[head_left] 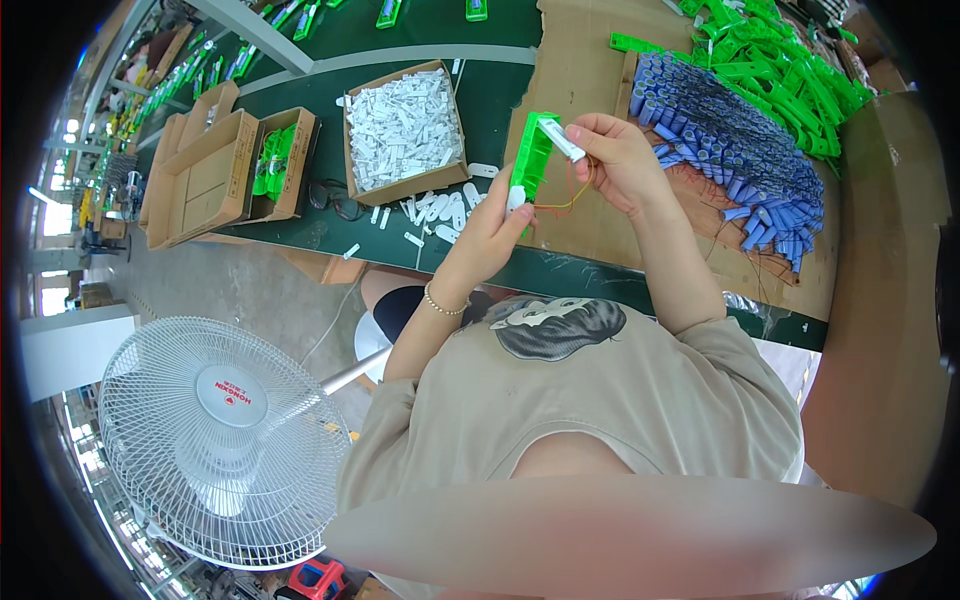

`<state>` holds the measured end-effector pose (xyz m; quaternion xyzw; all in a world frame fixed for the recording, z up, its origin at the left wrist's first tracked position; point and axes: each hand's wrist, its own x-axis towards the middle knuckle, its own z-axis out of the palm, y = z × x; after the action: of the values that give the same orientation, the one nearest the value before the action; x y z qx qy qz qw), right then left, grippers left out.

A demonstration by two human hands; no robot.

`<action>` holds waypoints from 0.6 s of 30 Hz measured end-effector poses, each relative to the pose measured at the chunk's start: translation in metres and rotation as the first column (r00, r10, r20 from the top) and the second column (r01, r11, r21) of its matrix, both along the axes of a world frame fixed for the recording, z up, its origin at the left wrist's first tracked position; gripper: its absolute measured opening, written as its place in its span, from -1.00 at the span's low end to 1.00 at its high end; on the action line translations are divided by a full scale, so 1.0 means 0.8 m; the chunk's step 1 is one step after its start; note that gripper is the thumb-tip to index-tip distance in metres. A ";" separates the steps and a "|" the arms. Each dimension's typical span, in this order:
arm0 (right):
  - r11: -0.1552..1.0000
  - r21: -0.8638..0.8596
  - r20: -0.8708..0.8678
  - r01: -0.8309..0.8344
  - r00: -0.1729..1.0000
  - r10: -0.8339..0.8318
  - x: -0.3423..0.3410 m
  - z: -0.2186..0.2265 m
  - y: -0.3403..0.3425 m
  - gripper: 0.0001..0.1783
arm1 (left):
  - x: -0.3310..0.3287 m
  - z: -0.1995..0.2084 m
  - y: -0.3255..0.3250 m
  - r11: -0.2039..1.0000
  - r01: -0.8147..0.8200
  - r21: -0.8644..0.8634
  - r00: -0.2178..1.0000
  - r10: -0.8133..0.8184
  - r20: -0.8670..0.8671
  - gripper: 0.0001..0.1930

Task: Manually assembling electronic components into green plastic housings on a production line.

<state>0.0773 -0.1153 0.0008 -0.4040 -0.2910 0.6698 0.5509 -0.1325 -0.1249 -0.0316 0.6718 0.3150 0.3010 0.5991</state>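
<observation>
My left hand grips a long, open green plastic housing by its near end, holding it upright over the cardboard. A white oval piece shows by the thumb at that end. My right hand pinches a slim whitish stick-shaped part at the housing's far right edge; whether it touches the housing I cannot tell. Thin yellow and red wires loop between my two hands, below the right fingers. Loose white oval pieces lie left of my left hand.
A carton of small white parts stands left on the green table, beside open cartons, one holding green pieces. Dark glasses lie between. Wired blue cylindrical cells and green housings are heaped right. A white fan stands lower left.
</observation>
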 end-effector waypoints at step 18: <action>0.967 0.249 0.402 -0.057 0.914 -0.049 -0.031 0.007 -0.022 -0.54 | 0.012 -0.006 -0.012 0.954 -0.240 0.179 0.970 0.241 0.017 -0.29</action>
<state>0.0524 -0.1330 0.0060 -0.4591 -0.4833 0.5295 0.5246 -0.1232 -0.1342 -0.0361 0.6806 0.3675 0.3970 0.4940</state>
